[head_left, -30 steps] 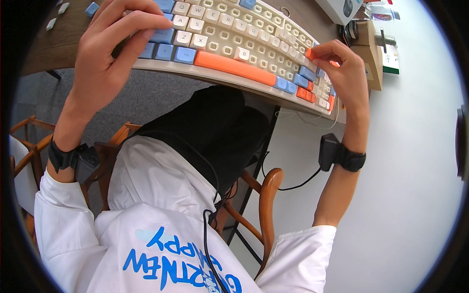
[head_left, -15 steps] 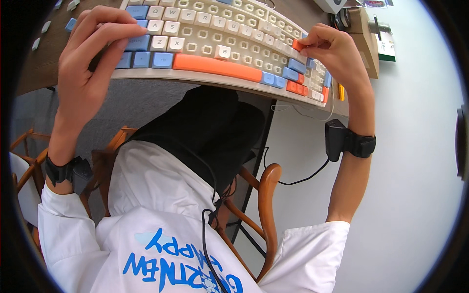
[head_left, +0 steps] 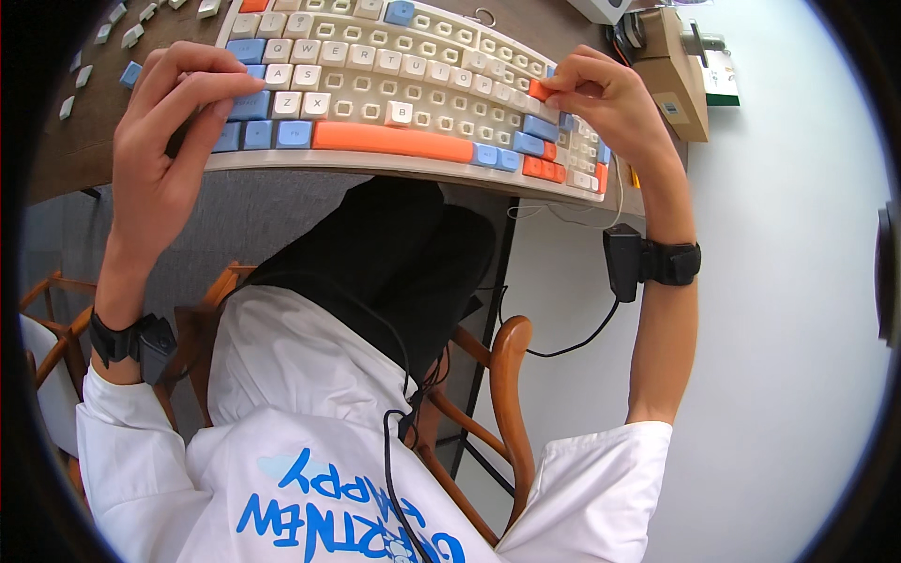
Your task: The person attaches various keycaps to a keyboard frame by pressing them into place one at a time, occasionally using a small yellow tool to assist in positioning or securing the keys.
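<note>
A cream keyboard point(head_left: 375, 166) lies along the table edge, partly fitted with white, blue and orange keycaps; bare sockets show across its middle. At its left end, my left hand point(head_left: 161, 131) has its fingers stretched out, the tips on or just over the wide blue keycap point(head_left: 251, 106). The thumb hangs lower, apart from the index finger. Toward the right end, my right hand point(head_left: 610, 101) pinches an orange keycap point(head_left: 539, 90) between thumb and index finger, at the keyboard's surface. A long orange spacebar point(head_left: 394, 140) sits in the front row.
Several loose white keycaps point(head_left: 133, 36) and a blue one point(head_left: 129, 74) lie on the dark table at the far left. A cardboard box point(head_left: 678, 80) stands past my right hand. A pale cable point(head_left: 572, 221) hangs off the table edge; a wooden chair point(head_left: 510, 375) is below.
The whole view has shifted slightly, so the keyboard sits a little further left and lower, showing more loose keycaps. Both hands keep nearly the same places on the keyboard.
</note>
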{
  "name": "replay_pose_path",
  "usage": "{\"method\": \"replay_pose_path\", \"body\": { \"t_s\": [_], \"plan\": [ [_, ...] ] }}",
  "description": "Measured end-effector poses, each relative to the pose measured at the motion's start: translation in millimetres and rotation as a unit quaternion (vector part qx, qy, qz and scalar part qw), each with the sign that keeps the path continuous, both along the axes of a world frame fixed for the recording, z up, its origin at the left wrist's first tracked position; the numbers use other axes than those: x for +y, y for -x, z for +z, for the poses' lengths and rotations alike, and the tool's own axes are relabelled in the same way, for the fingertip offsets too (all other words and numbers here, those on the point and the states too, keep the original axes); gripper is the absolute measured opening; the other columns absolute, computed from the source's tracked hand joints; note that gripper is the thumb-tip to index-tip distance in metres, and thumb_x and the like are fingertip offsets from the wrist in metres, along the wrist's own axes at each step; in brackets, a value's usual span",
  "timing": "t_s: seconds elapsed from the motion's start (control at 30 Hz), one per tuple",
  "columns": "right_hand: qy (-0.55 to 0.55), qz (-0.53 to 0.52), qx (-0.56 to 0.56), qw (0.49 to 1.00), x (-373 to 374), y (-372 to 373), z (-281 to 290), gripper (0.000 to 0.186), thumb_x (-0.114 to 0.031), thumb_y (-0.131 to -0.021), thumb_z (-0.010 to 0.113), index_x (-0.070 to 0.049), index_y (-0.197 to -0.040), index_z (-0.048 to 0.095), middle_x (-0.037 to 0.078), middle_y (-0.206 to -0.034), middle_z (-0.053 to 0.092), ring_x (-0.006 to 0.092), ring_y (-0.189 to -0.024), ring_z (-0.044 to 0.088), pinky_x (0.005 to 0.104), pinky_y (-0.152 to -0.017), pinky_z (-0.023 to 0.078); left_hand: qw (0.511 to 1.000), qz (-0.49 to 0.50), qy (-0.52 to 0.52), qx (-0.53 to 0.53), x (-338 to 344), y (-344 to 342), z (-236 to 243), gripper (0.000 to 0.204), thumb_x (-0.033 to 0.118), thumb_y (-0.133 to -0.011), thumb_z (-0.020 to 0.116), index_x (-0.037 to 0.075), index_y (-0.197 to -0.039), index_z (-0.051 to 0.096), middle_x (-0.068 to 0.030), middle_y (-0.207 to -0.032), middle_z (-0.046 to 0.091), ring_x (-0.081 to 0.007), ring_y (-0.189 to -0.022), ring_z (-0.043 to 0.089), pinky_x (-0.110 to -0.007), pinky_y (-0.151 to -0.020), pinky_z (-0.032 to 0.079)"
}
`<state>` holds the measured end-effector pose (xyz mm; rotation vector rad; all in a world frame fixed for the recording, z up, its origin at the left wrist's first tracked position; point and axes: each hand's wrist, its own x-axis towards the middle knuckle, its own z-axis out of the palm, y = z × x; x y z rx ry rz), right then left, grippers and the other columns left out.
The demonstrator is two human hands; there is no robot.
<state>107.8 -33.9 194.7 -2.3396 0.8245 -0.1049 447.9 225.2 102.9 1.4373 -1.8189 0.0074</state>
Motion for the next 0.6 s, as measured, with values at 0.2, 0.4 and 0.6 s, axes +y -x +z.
{"method": "replay_pose_path", "body": {
  "t_s": [0.2, 0.4, 0.6],
  "plan": [
    [0.053, 0.023, 0.0, 0.998, 2, 2, -4, 0.01, 0.004, -0.087, 0.074, 0.004, -0.091, 0.065, 0.003, -0.093, 0.064, 0.0151, -0.086, 0.064, 0.029, -0.084, 0.054, 1.0, 0.002, 0.0, 0.028, -2, 4, 0, 0.017, -0.002, -0.096, 0.063, 0.003, -0.107, 0.075, -0.0064, -0.11, 0.066, -0.0199, -0.104, 0.059, -0.031, -0.085, 0.049],
    [0.057, -0.003, -0.033, 0.998, 8, 12, -2, 0.018, 0.005, -0.088, 0.072, 0.0, -0.104, 0.075, 0.005, -0.099, 0.071, 0.0173, -0.089, 0.069, 0.0326, -0.084, 0.058, 0.999, 0.007, 0.024, 0.025, -8, 9, 2, 0.016, -0.003, -0.095, 0.064, 0.003, -0.105, 0.074, -0.0058, -0.109, 0.066, -0.0207, -0.102, 0.059, -0.032, -0.084, 0.05],
    [0.135, 0.02, -0.007, 0.991, 11, 8, -1, 0.018, 0.005, -0.087, 0.072, -0.002, -0.103, 0.077, 0.008, -0.098, 0.072, 0.023, -0.088, 0.072, 0.0332, -0.084, 0.059, 1.0, 0.023, 0.004, 0.01, -3, 10, -3, 0.018, -0.001, -0.097, 0.062, 0.005, -0.11, 0.074, -0.008, -0.112, 0.065, -0.0225, -0.106, 0.06, -0.034, -0.089, 0.05]
  ]
}}
